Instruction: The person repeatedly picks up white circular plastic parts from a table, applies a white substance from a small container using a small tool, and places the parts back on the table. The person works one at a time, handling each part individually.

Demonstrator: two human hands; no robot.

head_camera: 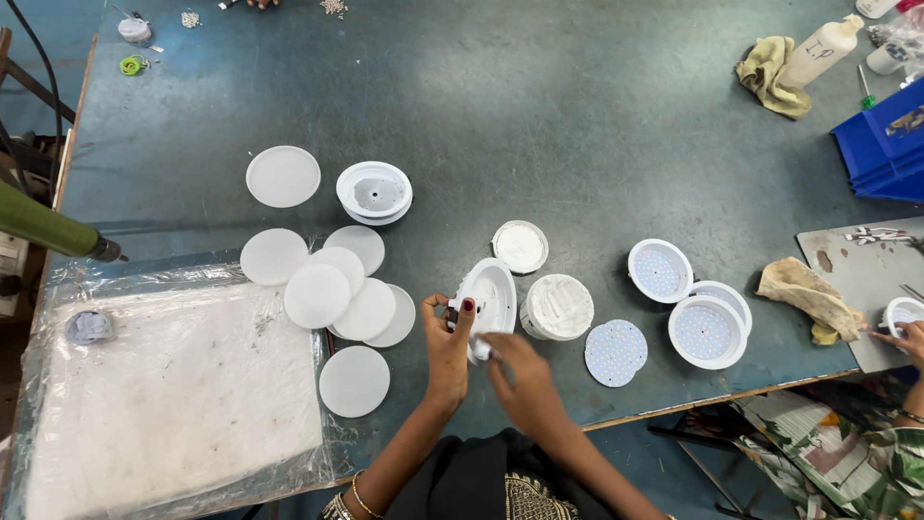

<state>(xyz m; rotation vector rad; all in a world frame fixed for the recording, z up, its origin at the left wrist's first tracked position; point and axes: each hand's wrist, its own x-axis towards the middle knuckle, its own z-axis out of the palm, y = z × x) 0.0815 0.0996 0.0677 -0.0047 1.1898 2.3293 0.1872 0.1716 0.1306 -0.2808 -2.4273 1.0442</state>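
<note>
Near the front edge of the blue-grey worktop (pixel 577 116), the person's left hand (pixel 447 349) grips the rim of a white round lamp housing (pixel 491 297), thumb over its edge, holding it tilted on its side, while the right hand (pixel 515 380) is closed at the housing's lower end; what its fingertips pinch is too small to make out. Just right of the housing stands a ribbed white housing (pixel 557 306), with a flat white cap (pixel 520 247) behind it and a dotted round board (pixel 616 352) lying near the front edge. Further right sit three housings fitted with dotted boards (pixel 707 330), then a yellowish rag (pixel 807 297). To the left, a cluster of overlapping white discs (pixel 332 289) crowds the worktop, with an upturned housing (pixel 374 190) behind them and a plastic-wrapped white pad (pixel 164 395) filling the left corner. Another person's hand (pixel 903 337) reaches in at the right edge, mostly cut off. A squeeze bottle (pixel 820 50) and blue bins (pixel 881 144) occupy the far right corner. The middle and far worktop lies open.
</note>
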